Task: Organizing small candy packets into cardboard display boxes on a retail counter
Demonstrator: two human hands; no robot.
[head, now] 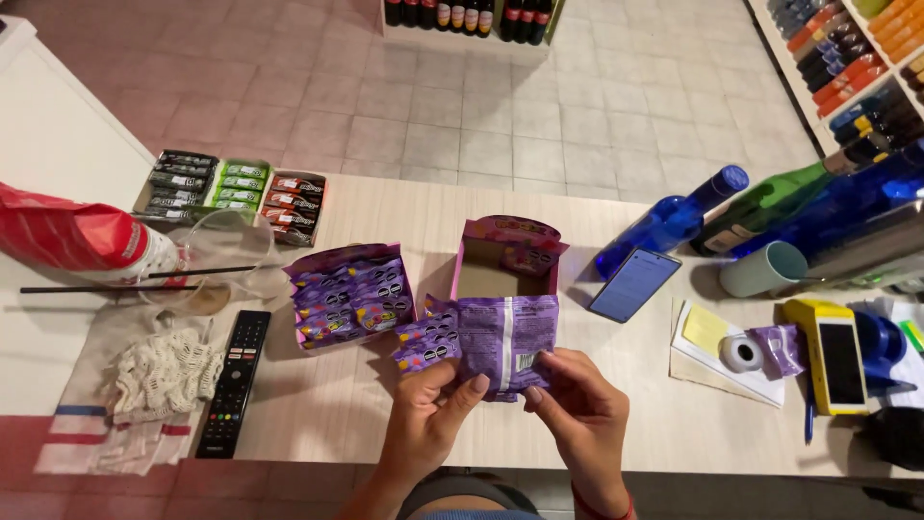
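Head view: on your bench (597, 424), from left to right, a black remote control (234, 381) lies beside a full display box of purple candy packets (352, 297). Just right of it stands an open purple display box (505, 265), its cavity bare. In front of that box, your left hand (426, 416) pinches a fan of small purple packets (478, 339) from below, thumb on top. Your right hand (580, 418) grips the same packets at their lower right edge. Farther right lie a smartphone (633, 284), a blue bottle (670, 221) and a yellow device (830, 354).
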